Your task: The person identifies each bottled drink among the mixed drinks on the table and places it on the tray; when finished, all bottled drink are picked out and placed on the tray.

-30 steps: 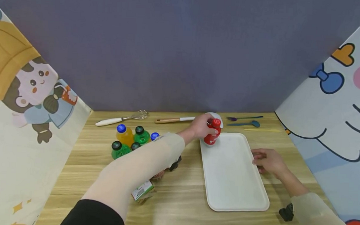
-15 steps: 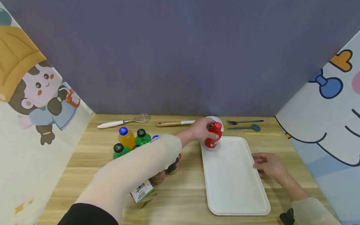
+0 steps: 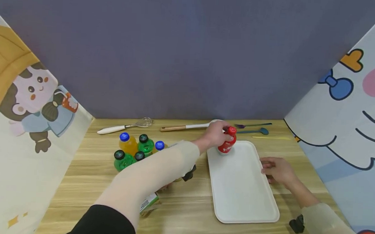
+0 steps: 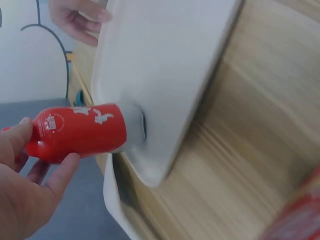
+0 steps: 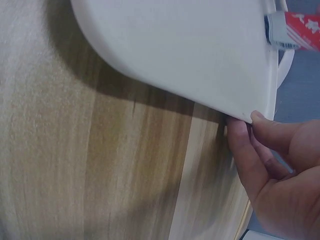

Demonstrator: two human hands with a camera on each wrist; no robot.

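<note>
In the head view my left hand grips a red bottle by its upper part. The bottle is upright over the far left corner of a white rectangular tray. In the left wrist view its pale base is right at the tray surface, while thumb and fingers curl round the neck and shoulder. My right hand pinches the tray's right rim, thumb on top and fingers beneath, as the right wrist view shows.
Left of the tray stand several bottles, among them a green bottle and an orange one, partly behind my left arm. A small box is nearer. Along the back lie a whisk, a spatula and a blue spoon.
My left hand has carried the red bottle slightly to the right, further in over the tray's far left corner. The right hand keeps its pinch on the rim.
</note>
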